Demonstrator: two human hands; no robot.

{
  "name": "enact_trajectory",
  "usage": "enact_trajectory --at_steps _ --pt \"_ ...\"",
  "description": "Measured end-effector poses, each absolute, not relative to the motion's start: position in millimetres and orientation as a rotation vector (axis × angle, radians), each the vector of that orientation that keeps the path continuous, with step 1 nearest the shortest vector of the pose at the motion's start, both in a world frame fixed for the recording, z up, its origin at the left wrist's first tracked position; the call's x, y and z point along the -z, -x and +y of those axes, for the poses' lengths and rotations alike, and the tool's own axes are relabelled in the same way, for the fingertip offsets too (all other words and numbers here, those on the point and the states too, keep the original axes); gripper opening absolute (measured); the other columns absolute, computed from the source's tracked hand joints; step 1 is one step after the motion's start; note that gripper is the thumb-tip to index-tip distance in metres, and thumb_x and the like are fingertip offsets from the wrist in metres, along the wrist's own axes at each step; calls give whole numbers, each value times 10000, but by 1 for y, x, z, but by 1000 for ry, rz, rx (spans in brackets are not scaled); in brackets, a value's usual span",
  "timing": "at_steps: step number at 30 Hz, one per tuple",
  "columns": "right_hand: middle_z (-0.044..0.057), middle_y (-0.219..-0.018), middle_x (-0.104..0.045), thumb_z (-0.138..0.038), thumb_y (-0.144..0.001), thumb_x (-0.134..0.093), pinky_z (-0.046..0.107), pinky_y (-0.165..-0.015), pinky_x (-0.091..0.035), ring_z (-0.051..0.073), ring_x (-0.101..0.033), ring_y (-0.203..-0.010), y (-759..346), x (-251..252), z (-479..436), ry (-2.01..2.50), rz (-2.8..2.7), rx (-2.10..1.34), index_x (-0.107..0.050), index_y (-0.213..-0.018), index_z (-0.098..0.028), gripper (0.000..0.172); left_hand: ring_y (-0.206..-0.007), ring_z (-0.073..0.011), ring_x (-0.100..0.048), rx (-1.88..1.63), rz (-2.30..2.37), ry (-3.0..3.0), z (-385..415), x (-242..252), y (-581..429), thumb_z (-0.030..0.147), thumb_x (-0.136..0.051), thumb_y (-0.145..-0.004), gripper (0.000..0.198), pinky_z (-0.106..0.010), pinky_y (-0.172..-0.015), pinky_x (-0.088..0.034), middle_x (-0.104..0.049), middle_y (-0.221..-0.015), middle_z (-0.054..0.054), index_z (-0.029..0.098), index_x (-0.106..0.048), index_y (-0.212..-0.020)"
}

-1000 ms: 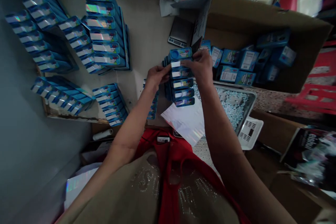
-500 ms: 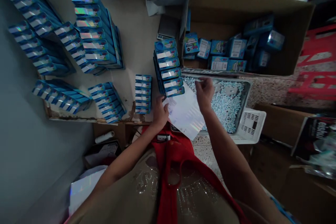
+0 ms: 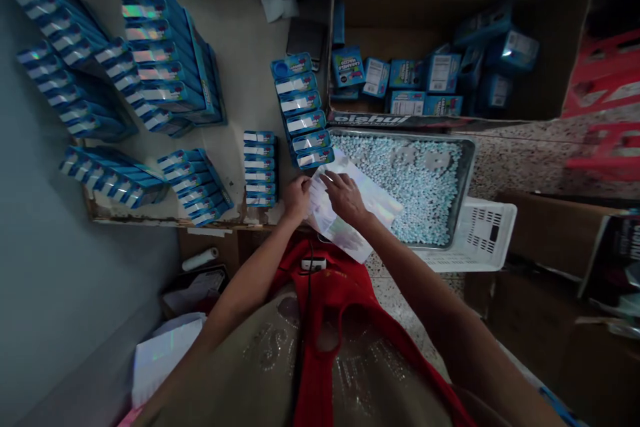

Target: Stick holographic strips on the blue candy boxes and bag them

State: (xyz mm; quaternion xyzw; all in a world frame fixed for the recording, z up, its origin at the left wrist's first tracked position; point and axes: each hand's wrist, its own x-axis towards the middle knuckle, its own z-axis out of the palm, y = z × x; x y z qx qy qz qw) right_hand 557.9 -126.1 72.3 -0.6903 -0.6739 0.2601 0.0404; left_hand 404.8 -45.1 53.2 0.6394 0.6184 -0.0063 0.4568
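Note:
A white holographic sheet (image 3: 367,203) lies at the near edge of the work surface, partly over a metal tray (image 3: 467,153) of small pale blue pieces. My left hand (image 3: 296,197) presses its left edge, fingers curled. My right hand (image 3: 344,195) rests on the sheet's top left, fingertips pinched at its surface; what they hold is too small to see. Just beyond the hands stands a fanned row of blue boxes (image 3: 303,110) with shiny labels.
Several more rows of blue boxes (image 3: 165,53) fill the left of the surface. A cardboard carton (image 3: 545,33) with loose blue boxes stands behind the tray. A white slotted basket (image 3: 480,237) sits under the tray. Red crates (image 3: 607,107) stand at the right.
Both hands left the fanned row of blue boxes and drew back toward me. They now rest on the holographic sheet, the right hand having come down from the tray's edge.

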Motion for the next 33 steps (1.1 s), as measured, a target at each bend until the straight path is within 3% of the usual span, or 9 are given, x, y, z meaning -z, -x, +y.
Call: enact_trajectory --at_steps 13,16,20,22,24,29,31,33 --pt "120 -1697 -410 -87 -996 -365 499 -1020 -387 364 -444 -1347 -570 -64 -114 1683 -2549 -904 -456 -1618 -178 635 -843 -205 -682 -106 1590 -1333 -59 -53 -382 253 -612 -927 140 -301 -791 -501 -772 -880 -36 214 -742 -890" --pt "132 -1663 -459 -87 -999 -389 481 -1025 -385 348 -470 -1319 -575 -67 -125 1663 -2539 -929 -506 -1579 -162 597 -855 -202 -692 -119 1583 -1321 -60 -52 -378 258 -600 -929 158 -294 -802 -506 -777 -898 -36 211 -749 -903" --pt "180 -1299 -722 -194 -1049 -428 432 -943 -389 320 -556 -1156 -575 -81 -137 1815 -2396 -923 -698 -1346 -140 405 -913 -214 -709 -55 1598 -1364 -59 -50 -377 259 -597 -939 177 -300 -840 -511 -798 -972 -62 202 -763 -955" --pt "167 -1060 -764 -263 -1046 -482 411 -876 -385 305 -596 -1030 -572 -94 -141 1953 -2262 -917 -762 -1142 -150 317 -929 -222 -719 -13 1618 -1387 -57 -48 -379 251 -576 -957 204 -309 -853 -519 -803 -1011 -80 193 -768 -995" --pt "133 -890 -752 -301 -1025 -532 387 -821 -380 279 -618 -910 -567 -111 -142 2088 -2070 -914 -757 -1001 -170 261 -952 -244 -732 19 1618 -1420 -55 -48 -381 241 -562 -970 227 -333 -875 -534 -803 -1037 -104 182 -773 -1031" --pt "-19 -602 -589 -405 -917 -684 304 -622 -328 181 -538 -587 -565 -171 -128 2225 -1403 -1092 -712 -921 -240 167 -1219 -322 -689 -138 1589 -1574 -53 -74 -376 151 -627 -887 286 -428 -1095 -501 -751 -1267 -179 156 -771 -1134" --pt "-51 -551 -524 -460 -889 -713 289 -568 -291 151 -476 -518 -568 -194 -115 2148 -1229 -1225 -695 -860 -247 215 -1195 -311 -701 -288 1519 -1460 -52 -96 -370 276 -623 -940 249 -437 -1092 -518 -764 -1233 -168 166 -775 -1103" --pt "-62 -520 -478 -526 -864 -731 285 -541 -268 134 -435 -496 -572 -211 -99 2062 -1146 -1302 -683 -805 -245 291 -1094 -281 -740 -420 1390 -1183 -50 -120 -365 519 -546 -1000 417 -423 -1012 -574 -785 -1148 -152 176 -772 -1074"
